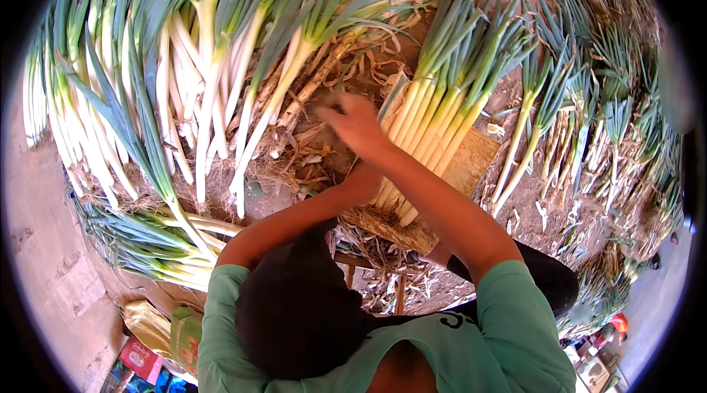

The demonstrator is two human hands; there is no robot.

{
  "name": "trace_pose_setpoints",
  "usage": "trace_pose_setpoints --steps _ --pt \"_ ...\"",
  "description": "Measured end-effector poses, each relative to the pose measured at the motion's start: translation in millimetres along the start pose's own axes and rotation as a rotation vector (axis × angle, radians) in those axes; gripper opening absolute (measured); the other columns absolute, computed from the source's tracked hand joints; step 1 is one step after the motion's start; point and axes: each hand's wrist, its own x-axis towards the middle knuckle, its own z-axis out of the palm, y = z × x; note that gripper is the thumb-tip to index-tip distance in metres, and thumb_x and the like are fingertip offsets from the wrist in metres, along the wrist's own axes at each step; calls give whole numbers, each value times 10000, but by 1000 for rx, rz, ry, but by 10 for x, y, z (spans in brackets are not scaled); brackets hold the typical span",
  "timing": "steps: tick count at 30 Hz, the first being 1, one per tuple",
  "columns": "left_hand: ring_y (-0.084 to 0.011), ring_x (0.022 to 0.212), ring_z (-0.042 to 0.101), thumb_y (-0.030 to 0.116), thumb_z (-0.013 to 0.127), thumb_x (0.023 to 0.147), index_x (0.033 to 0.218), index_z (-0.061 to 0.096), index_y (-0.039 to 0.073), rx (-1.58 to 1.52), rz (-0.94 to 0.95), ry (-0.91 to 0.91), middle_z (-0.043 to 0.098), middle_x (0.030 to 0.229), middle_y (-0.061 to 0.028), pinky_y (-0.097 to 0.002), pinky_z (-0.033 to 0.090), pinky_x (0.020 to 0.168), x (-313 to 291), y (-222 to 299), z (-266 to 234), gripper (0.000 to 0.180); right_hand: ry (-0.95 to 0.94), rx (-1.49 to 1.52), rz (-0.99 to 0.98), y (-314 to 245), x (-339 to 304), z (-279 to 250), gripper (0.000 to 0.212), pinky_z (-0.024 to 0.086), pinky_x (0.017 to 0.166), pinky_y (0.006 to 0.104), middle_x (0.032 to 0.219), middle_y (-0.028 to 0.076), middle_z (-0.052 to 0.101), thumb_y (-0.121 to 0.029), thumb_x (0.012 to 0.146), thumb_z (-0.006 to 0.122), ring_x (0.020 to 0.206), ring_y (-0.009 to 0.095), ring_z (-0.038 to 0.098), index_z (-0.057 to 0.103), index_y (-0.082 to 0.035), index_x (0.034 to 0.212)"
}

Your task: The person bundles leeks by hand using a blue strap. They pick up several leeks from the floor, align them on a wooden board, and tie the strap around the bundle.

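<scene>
My right hand (355,125) is out over a litter of dry leek leaves (317,150), its fingers blurred by motion. Whether it holds anything does not show. My left hand (362,182) is lower, close under my right forearm, which partly covers it, and its fingers are hidden. Just right of both hands, a row of trimmed leeks (434,124) with pale yellow stems lies side by side on a tan board (475,161). To the left, a big heap of untrimmed leeks (210,98) shows white stems and hairy roots.
More leeks (158,242) lie at the lower left, with one long leek (177,205) across them. Several thin leeks (526,128) and piled bundles (618,120) are on the ground at right. Sacks (184,334) and a red package (140,360) stand at the lower left.
</scene>
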Motion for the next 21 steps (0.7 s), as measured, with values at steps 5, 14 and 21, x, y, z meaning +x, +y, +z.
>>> trace_pose_setpoints --steps 5,14,21 --pt "-215 1049 464 180 521 941 1140 457 32 -763 -139 59 479 1134 -112 -389 376 901 -76 122 -15 256 -158 31 459 -144 703 790 425 498 630 403 730 159 628 -408 812 623 652 264 629 611 16 773" --pt "-157 823 511 132 522 924 1060 450 70 -352 120 261 481 885 -40 -306 444 737 -21 2 36 166 444 538 42 -94 509 462 253 539 454 257 666 80 557 -190 886 585 528 146 558 516 41 962" --pt "-321 867 567 -17 588 687 942 578 9 226 0 -202 524 987 -146 -372 497 744 69 -14 -88 256 779 435 -302 -670 -211 -1199 208 360 368 223 565 26 508 -223 900 583 415 89 455 491 -60 809"
